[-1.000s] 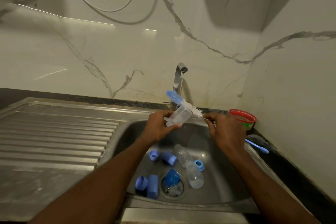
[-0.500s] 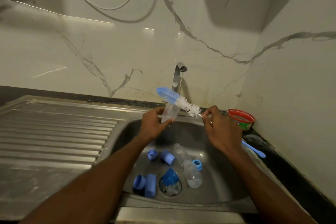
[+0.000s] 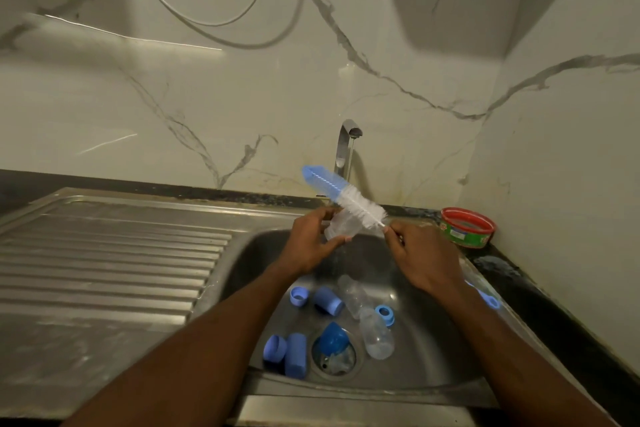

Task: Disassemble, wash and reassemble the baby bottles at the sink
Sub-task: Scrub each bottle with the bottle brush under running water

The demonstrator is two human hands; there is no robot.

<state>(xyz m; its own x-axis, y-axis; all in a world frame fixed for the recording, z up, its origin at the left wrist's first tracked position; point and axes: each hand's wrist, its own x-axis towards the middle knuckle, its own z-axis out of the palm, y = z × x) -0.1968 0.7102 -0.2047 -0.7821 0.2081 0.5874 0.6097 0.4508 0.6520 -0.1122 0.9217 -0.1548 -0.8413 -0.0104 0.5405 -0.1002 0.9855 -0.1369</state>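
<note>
Mid-wash over sink (image 3: 242,253): clear bottle (image 3: 341,227) gripped in left hand (image 3: 311,243), brush (image 3: 346,196) pinched by right hand (image 3: 420,253); other bottles, blue caps lay apart in basin, reassembly not yet begun

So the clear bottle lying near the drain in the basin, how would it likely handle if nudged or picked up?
The clear bottle lies on its side on the sloped steel sink, so a nudge would probably roll it toward the drain. It looks empty and thin-walled, likely light. If wet, it may be slippery.
</note>
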